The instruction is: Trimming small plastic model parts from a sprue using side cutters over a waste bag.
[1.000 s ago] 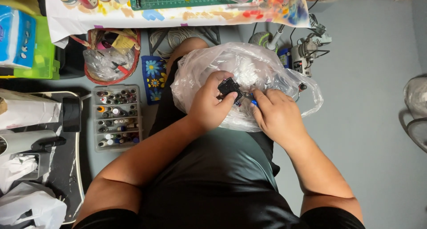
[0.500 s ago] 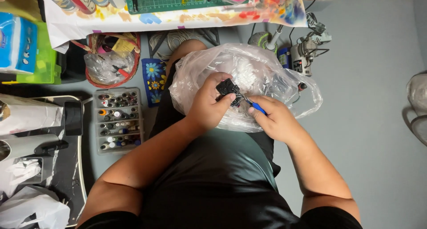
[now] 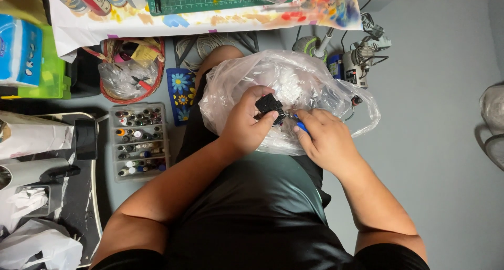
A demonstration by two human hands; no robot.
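I sit with a clear plastic bag (image 3: 320,81) spread over my lap. Above the bag, my left hand (image 3: 247,124) pinches a small black piece (image 3: 269,104) between thumb and fingers. My right hand (image 3: 324,136) grips a thin blue-handled tool (image 3: 300,124) whose tip meets the black piece. White scraps lie inside the bag under both hands.
A clear compartment box of small bottles (image 3: 138,140) lies on the grey floor to my left, next to a floral blue pad (image 3: 180,91) and a red basket (image 3: 131,70). A small rotary machine (image 3: 356,65) and cables sit at upper right. A painted paper sheet (image 3: 210,10) hangs along the top.
My right hand has shifted slightly down and left with the tool, closer to the black piece. My left hand keeps holding the piece in about the same place.
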